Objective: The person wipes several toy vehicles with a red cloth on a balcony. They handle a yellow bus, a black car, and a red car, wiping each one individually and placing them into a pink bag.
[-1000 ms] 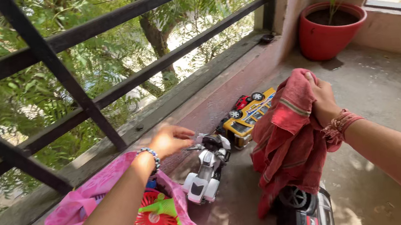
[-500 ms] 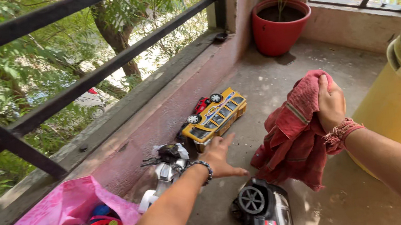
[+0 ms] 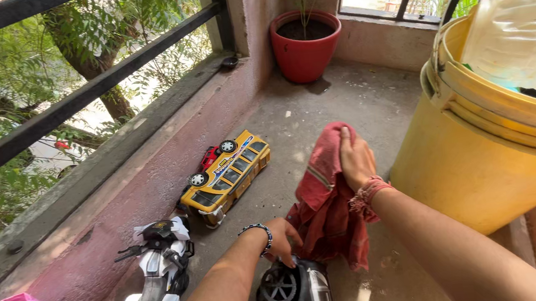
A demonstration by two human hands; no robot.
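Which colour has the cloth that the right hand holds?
The cloth is red with pale stripes, seen in the head view.
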